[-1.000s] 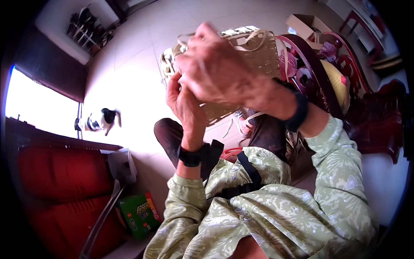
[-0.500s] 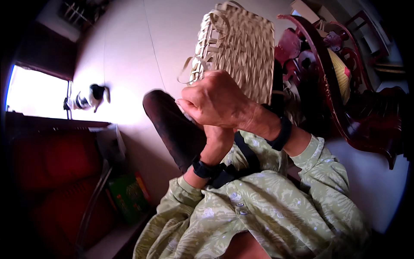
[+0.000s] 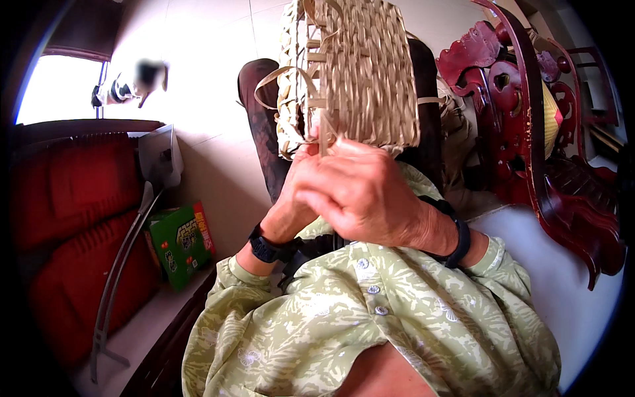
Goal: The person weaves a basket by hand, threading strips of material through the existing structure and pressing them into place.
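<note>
A pale woven-strip basket (image 3: pixel 357 73) rests over my knees, with loose loops of strip along its left side. My right hand (image 3: pixel 357 192) is at the basket's near left corner, fingers closed around a flat strip (image 3: pixel 325 132) that runs up the basket. Just behind and left of it, my left hand (image 3: pixel 288 198) reaches to that same corner, fingertips closed against the basket's edge; much of it is covered by the right hand.
On my right stands a carved dark-red wooden chair (image 3: pixel 529 119) with a yellow straw hat (image 3: pixel 553 116). At left are red padded pieces (image 3: pixel 79 185), a long metal-handled object (image 3: pixel 159 155) and a green box (image 3: pixel 178 238). A black-and-white animal (image 3: pixel 122 89) is on the floor beyond.
The basket swung from lying lower and tilted to standing higher, its woven face toward me, then came slightly down-left. Both hands moved from its upper left edge down to its near corner.
</note>
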The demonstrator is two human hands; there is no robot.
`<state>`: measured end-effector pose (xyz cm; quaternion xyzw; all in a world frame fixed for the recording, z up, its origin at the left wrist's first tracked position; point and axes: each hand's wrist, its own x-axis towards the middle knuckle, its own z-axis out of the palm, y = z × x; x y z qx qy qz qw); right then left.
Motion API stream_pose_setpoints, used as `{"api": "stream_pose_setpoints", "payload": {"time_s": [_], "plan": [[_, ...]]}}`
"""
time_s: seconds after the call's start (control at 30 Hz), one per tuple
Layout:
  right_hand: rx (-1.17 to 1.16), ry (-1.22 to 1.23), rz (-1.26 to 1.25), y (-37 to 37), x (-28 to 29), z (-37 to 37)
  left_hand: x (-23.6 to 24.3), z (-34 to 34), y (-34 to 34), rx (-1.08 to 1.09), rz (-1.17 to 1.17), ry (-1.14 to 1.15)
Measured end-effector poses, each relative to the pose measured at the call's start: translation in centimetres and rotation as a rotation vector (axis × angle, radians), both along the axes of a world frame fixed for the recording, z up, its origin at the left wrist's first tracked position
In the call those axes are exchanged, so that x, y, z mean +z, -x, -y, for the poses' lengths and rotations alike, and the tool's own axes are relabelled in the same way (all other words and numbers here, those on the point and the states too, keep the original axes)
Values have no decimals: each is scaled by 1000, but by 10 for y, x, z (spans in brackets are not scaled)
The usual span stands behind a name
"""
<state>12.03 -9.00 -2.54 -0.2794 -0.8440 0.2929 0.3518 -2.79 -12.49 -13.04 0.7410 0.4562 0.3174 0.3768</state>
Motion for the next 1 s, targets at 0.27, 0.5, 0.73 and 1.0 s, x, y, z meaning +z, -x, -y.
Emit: {"api": "stream_pose_setpoints", "payload": {"time_s": [0.27, 0.5, 0.73, 1.0], "plan": [[46, -223, 539, -6, 13, 26, 94, 10, 37, 409, 486, 690], [311, -418, 473, 12, 10, 46, 109, -31, 9, 244, -97, 556], [78, -376, 47, -10, 17, 18, 106, -14, 22, 288, 136, 418], [81, 1461, -250, -27, -13, -11, 137, 42, -6, -170, 101, 46]]}}
